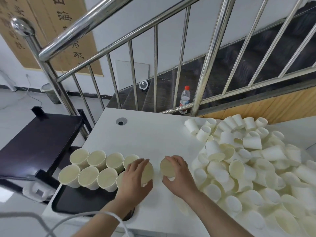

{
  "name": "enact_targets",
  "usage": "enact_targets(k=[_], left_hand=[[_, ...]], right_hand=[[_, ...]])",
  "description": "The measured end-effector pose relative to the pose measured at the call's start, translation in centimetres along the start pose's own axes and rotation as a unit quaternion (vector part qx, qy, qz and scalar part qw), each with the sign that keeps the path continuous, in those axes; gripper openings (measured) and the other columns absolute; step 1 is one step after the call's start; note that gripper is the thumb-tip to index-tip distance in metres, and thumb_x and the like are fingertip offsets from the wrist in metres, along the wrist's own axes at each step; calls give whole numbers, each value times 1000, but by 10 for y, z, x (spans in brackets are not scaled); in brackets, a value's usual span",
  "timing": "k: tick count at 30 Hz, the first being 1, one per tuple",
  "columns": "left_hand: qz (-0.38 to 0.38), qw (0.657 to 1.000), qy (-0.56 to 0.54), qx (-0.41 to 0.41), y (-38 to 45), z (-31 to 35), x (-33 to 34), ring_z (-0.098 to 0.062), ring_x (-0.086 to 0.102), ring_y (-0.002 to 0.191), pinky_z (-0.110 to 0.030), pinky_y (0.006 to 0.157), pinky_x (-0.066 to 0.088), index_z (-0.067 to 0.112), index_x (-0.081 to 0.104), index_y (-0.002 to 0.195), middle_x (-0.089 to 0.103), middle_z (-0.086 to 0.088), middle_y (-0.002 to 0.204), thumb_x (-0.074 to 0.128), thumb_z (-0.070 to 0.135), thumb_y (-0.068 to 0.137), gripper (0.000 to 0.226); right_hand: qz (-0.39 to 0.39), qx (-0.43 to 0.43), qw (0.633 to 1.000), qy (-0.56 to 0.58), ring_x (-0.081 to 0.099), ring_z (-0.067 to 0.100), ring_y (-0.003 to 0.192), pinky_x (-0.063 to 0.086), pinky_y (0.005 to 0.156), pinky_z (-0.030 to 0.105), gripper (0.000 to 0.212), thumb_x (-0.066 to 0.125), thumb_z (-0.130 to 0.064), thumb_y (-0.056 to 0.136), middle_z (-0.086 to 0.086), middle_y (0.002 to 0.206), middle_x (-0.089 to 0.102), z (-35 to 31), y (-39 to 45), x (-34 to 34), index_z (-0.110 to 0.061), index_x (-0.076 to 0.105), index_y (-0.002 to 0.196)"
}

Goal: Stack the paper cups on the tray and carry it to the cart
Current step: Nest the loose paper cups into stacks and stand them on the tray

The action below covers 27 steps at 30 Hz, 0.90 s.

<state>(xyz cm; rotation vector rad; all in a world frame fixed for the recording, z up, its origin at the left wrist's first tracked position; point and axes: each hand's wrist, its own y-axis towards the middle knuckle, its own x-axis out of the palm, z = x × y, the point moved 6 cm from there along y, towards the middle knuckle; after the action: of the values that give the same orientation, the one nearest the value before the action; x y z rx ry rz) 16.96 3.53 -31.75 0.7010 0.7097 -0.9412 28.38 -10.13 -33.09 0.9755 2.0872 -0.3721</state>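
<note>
The left hand (135,177) gripped a paper cup (147,174), fingers and thumb curled round it, just right of the cups already standing on the tray. The right hand (177,175) held a second cup (168,167) the same way, its mouth turned toward the left; the two cups sat close together but apart. The black tray (82,201) lay at the near left of the white table (153,137), carrying two rows of upright cups (95,166). A big loose heap of cups (253,168) covered the right side of the table. The dark cart (37,142) stood left of the table. Beyond the metal railing (171,57), a plastic bottle (185,99) stood on the far side.
</note>
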Motion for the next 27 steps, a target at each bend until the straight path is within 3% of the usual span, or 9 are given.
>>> enact_targets(k=[8, 14, 20, 23, 27], left_hand=[[95, 989, -77, -80, -14, -42, -62, -17, 49, 114, -27, 96, 34, 14, 55, 127, 56, 4, 122, 48, 56, 75, 68], [60, 992, -70, -91, -15, -90, -93, -16, 46, 117, -32, 97, 39, 19, 50, 133, 52, 6, 126, 54, 57, 67, 77], [16, 998, -41, -50, -18, -120, -95, -20, 50, 114, -32, 95, 40, 23, 50, 132, 51, 8, 126, 80, 22, 68, 71], [-7, 999, -31, -24, -18, -127, -91, -18, 51, 117, -31, 96, 43, 26, 50, 132, 49, 10, 129, 77, 26, 67, 70], [-35, 999, -24, 12, -14, -126, -86, -16, 50, 118, -22, 94, 37, 25, 50, 133, 47, 9, 134, 77, 30, 69, 69]], right_hand=[[-25, -53, 997, 59, 34, 4, 125, 38, 99, 18, 65, 61, -37, 76, -15, 130, 37, -64, -2, 26, -30, 44, 139], [-43, -48, 997, 47, 31, 0, 127, 36, 101, 16, 68, 62, -35, 77, -18, 131, 34, -104, 5, 56, -32, 40, 141], [-62, -28, 998, 3, 28, 1, 131, 34, 102, 16, 69, 61, -36, 80, -18, 137, 31, -119, 4, 83, -32, 36, 144], [-69, -15, 997, -23, 28, 4, 133, 32, 102, 14, 67, 60, -34, 83, -15, 140, 30, -120, 3, 91, -31, 34, 145], [-83, 12, 995, -52, 26, 9, 136, 34, 106, 22, 68, 59, -31, 85, -13, 146, 28, -118, 2, 99, -28, 31, 147]])
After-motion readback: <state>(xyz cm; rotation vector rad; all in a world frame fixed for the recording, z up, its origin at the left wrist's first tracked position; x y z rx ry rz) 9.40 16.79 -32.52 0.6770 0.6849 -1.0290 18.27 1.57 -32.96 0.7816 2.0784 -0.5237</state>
